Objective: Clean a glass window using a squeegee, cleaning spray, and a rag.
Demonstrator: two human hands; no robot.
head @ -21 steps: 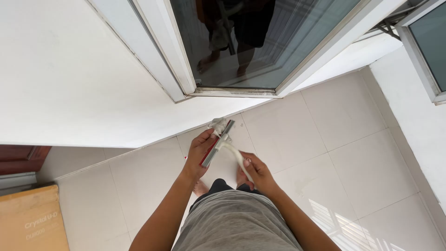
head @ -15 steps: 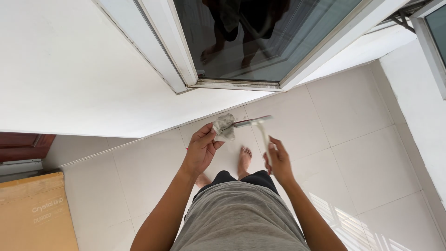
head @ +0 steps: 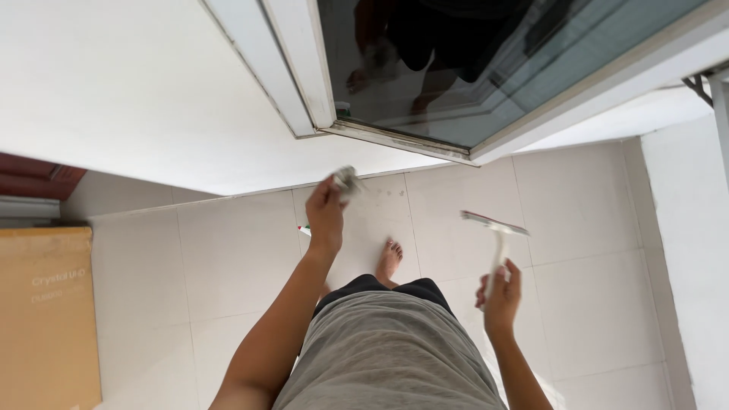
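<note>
Squeegee (head: 497, 235) gripped in right hand (head: 500, 296), cloth (head: 346, 179) bunched in left hand (head: 326, 212)

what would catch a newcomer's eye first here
The dark window pane at the top, mirroring the person, draws the eye first. Below it, over the pale tiled floor, the right hand holds a white squeegee upright, and the left hand is raised with a crumpled grey cloth. A tan cardboard box sits at the left edge.
</note>
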